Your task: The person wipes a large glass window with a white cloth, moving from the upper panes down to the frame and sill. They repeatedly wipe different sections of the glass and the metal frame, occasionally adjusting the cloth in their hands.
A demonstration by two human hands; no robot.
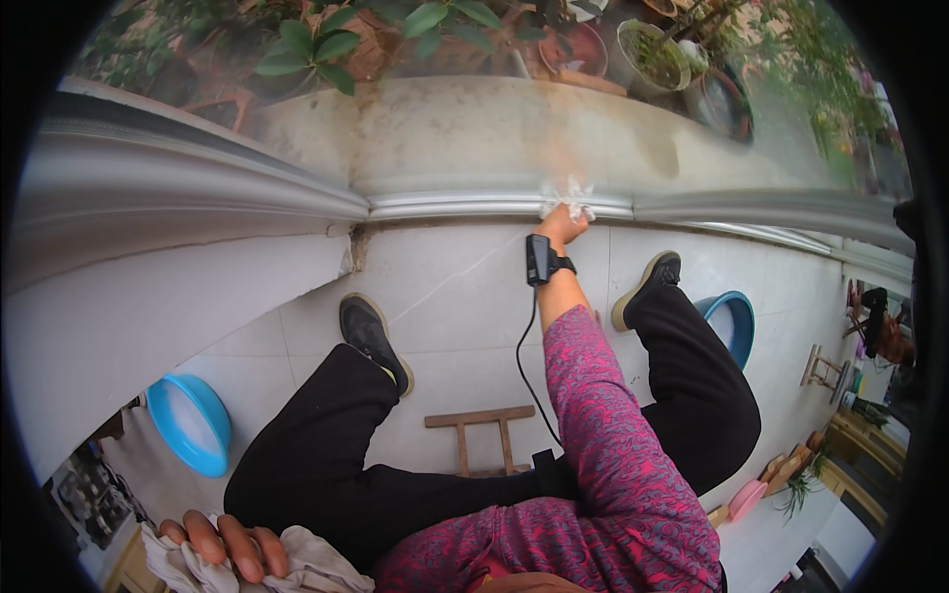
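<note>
My right hand (563, 225) reaches forward with its fingers closed on a crumpled white cloth (571, 202), which could also be tissue. That wad touches the low part of the glass, just by the silvery metal window track (474, 206). A black device is strapped to my right wrist, and a cable runs from it toward my lap. At the lower left, my left hand (232, 547) grips a bunched off-white cloth (297, 563) beside my thigh. The fingers curl over the fabric; the palm and thumb are hidden.
A bright blue basin (190, 425) stands on the left and a darker blue basin (730, 326) behind my right leg. A small wooden stool (479, 425) is between my legs. White wall (178, 296) borders the left. Potted plants (652, 59) stand beyond the glass.
</note>
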